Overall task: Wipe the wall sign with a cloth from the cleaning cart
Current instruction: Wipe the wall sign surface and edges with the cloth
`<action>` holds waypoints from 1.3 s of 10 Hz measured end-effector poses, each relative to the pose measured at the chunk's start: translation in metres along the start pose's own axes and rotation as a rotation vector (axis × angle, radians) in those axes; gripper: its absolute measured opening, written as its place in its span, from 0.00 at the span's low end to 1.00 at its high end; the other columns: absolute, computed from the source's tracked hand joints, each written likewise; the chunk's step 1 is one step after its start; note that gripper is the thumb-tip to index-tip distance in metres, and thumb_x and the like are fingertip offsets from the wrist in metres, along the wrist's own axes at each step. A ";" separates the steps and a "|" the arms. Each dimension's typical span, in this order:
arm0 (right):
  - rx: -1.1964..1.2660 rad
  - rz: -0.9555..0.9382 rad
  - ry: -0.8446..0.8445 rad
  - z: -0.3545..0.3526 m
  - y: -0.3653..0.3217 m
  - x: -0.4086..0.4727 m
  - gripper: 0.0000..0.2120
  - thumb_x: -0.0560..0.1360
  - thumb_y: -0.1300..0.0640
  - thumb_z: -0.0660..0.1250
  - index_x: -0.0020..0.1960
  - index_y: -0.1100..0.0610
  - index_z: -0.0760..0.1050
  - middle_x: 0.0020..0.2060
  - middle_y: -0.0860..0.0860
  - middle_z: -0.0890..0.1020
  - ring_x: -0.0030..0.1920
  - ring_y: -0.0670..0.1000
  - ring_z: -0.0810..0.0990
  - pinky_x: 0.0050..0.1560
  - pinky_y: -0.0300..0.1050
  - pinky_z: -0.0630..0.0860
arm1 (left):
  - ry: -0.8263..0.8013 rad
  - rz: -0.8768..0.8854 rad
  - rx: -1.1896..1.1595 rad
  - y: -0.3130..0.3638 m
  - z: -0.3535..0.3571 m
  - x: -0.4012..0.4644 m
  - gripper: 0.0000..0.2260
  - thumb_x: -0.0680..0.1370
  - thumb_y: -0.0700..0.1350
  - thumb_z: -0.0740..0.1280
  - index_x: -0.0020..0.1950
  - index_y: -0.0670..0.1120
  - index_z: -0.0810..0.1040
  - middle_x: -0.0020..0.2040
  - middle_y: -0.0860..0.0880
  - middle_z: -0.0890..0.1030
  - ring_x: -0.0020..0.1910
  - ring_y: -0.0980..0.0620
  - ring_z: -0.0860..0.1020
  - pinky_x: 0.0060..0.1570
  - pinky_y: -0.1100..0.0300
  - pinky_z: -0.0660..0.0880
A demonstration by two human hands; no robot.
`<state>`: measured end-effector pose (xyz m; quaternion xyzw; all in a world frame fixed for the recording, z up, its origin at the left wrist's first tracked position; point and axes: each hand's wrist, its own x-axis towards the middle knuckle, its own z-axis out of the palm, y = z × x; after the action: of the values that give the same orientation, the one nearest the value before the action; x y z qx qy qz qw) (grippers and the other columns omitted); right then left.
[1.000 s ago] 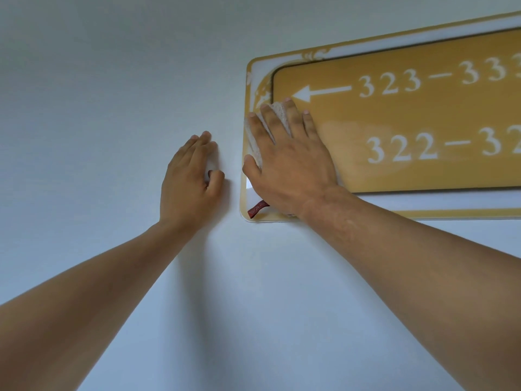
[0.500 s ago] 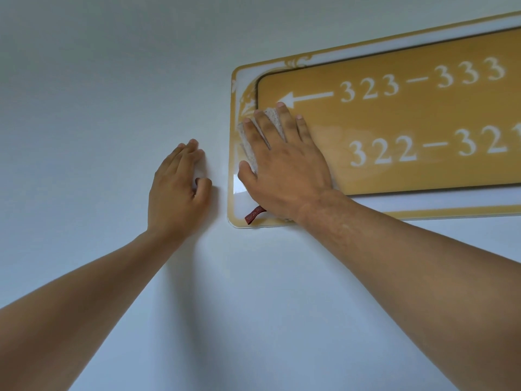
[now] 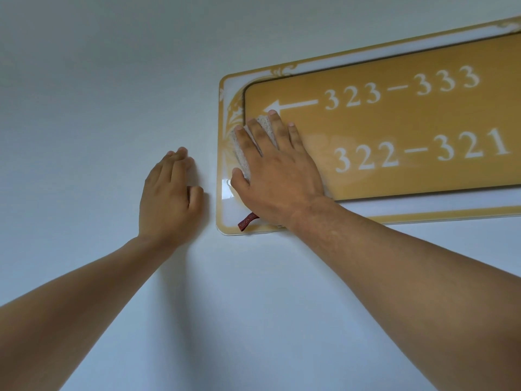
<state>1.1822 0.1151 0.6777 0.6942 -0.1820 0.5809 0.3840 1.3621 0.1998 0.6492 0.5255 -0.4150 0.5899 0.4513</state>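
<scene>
A gold wall sign [image 3: 408,122] with a white and gold border carries a white arrow and the numbers 323-333 and 322-321. My right hand [image 3: 279,173] lies flat with spread fingers on the sign's left end and presses a pale textured cloth [image 3: 244,153] against it. Most of the cloth is hidden under the palm; its dark red tag [image 3: 247,221] sticks out below. A faint damp patch shows on the gold face beside the hand. My left hand [image 3: 169,198] rests flat on the bare wall just left of the sign, holding nothing.
The plain pale wall [image 3: 112,80] fills the view around the sign. The sign's right end runs out of frame. No cart or other object is in view.
The view has shifted right, so more of the sign's right part shows. My right hand has slid the cloth slightly leftward and down on the sign. My left hand stays on the wall.
</scene>
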 end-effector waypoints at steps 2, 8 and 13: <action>0.015 0.003 -0.009 -0.001 0.001 -0.002 0.33 0.78 0.41 0.48 0.80 0.54 0.51 0.79 0.53 0.56 0.79 0.59 0.45 0.77 0.59 0.45 | -0.042 -0.100 -0.029 0.011 0.007 -0.006 0.27 0.80 0.52 0.48 0.78 0.44 0.61 0.81 0.51 0.57 0.79 0.54 0.51 0.78 0.52 0.47; 0.014 0.011 -0.019 -0.008 0.014 -0.007 0.33 0.79 0.41 0.48 0.80 0.53 0.52 0.79 0.52 0.56 0.79 0.59 0.45 0.77 0.59 0.46 | -0.010 -0.405 -0.003 0.069 0.020 0.014 0.27 0.81 0.49 0.51 0.76 0.35 0.58 0.78 0.37 0.59 0.78 0.40 0.54 0.76 0.42 0.51; -0.012 0.031 -0.012 -0.012 0.035 -0.007 0.32 0.79 0.43 0.48 0.80 0.54 0.52 0.80 0.52 0.55 0.79 0.59 0.45 0.77 0.58 0.45 | 0.072 -0.385 0.046 0.087 0.034 0.036 0.20 0.83 0.45 0.48 0.70 0.38 0.68 0.74 0.34 0.65 0.76 0.35 0.57 0.73 0.38 0.53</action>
<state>1.1477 0.1003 0.6822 0.6925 -0.1986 0.5815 0.3780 1.2842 0.1493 0.6870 0.5839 -0.2766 0.5205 0.5583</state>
